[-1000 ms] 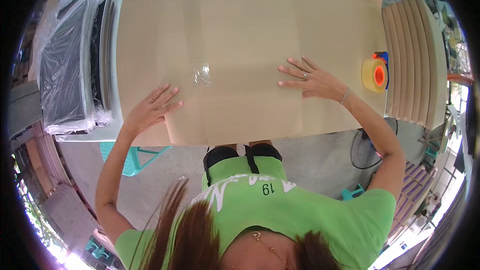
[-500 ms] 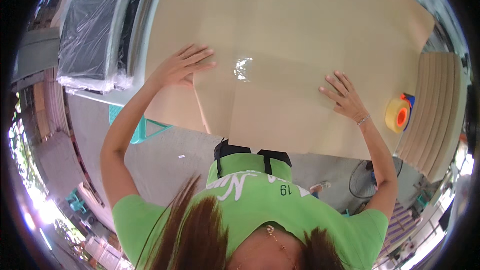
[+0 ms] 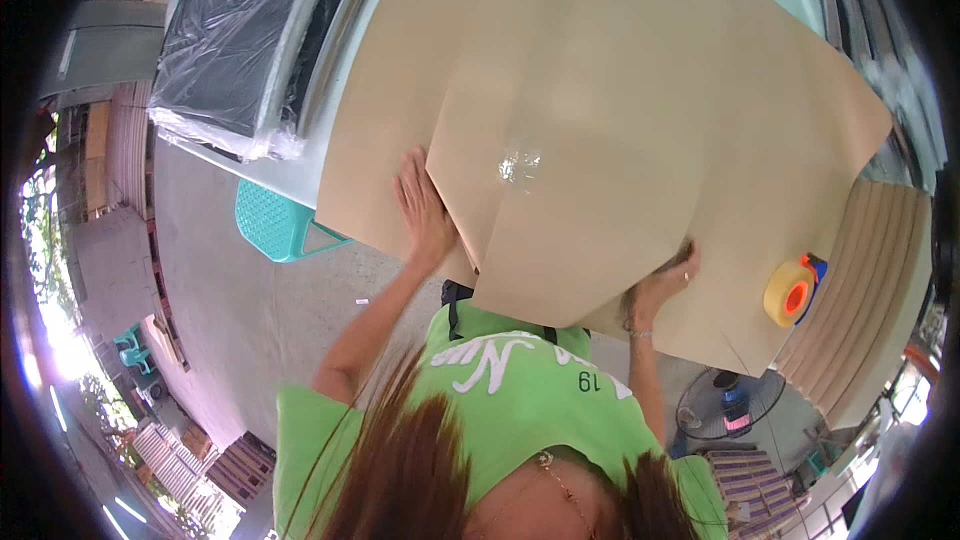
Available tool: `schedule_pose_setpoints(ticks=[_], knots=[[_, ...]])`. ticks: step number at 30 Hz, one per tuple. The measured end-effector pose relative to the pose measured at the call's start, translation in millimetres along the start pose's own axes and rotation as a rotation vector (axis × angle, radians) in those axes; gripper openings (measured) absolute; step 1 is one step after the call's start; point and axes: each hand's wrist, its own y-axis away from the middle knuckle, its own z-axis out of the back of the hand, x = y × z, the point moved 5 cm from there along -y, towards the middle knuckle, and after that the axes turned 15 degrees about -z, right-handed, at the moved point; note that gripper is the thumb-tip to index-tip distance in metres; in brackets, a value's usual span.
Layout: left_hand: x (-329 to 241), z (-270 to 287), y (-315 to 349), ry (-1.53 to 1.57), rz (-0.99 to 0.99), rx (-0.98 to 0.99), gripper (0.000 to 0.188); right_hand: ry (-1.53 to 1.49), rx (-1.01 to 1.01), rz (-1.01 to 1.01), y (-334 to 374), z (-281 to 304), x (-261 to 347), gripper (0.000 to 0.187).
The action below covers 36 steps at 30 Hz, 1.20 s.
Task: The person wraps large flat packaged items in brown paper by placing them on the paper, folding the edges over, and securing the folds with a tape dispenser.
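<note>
A large brown cardboard sheet point(image 3: 610, 120) covers the table, with shiny clear tape point(image 3: 520, 168) along its middle. Its near middle panel bulges upward, apart from the layer beneath at both side edges. My left hand point(image 3: 425, 212) lies open against the panel's left edge, fingers stretched over the lower layer. At the panel's right edge is my right hand point(image 3: 662, 288), partly under the raised cardboard; most of its fingers are hidden or bunched in shadow. A yellow tape roll point(image 3: 782, 298) on an orange and blue dispenser rests on the cardboard at the right.
Plastic-wrapped dark panels point(image 3: 240, 40) stand on the table's left. Thick brown cardboard pieces point(image 3: 860, 290) are stacked at the right edge. A green plastic stool point(image 3: 270, 220) stands on the floor at left; a round fan point(image 3: 730, 405) is below the table at right.
My left hand has moved nearer and right, down to the panel's edge. My right hand has come nearer and left, partly under the cardboard. The middle panel now bulges up.
</note>
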Motion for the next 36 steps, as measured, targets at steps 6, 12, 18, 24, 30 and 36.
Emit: schedule_pose_setpoints(ticks=[6, 12, 18, 24, 30, 36], knots=[[9.7, 8.8, 40.0, 0.393, -0.445, 0.271, 0.054, 0.033, 0.353, 0.629, 29.5, 1.2, -43.8, 0.045], [18.1, 5.3, -24.0, 0.373, -1.020, 0.692, 0.058, 0.330, 0.904, 0.880, -16.0, 6.6, 3.4, 0.043], [19.5, -4.4, -32.6, 0.308, -1.177, 0.885, 0.063, 0.445, 1.123, 0.991, -31.4, -1.8, -7.5, 0.047], [13.7, -4.5, -35.4, 0.390, -1.083, 0.979, 0.060, 0.489, 1.157, 0.904, 11.3, -22.1, -3.1, 0.047], [-3.4, -1.5, -51.1, 0.423, -1.069, 1.003, 0.061, 0.365, 1.207, 0.931, -24.0, -5.6, 2.7, 0.051], [-15.0, 8.0, -46.8, 0.454, -1.032, 0.999, 0.062, 0.295, 0.994, 0.862, 2.3, -2.4, 4.3, 0.049]])
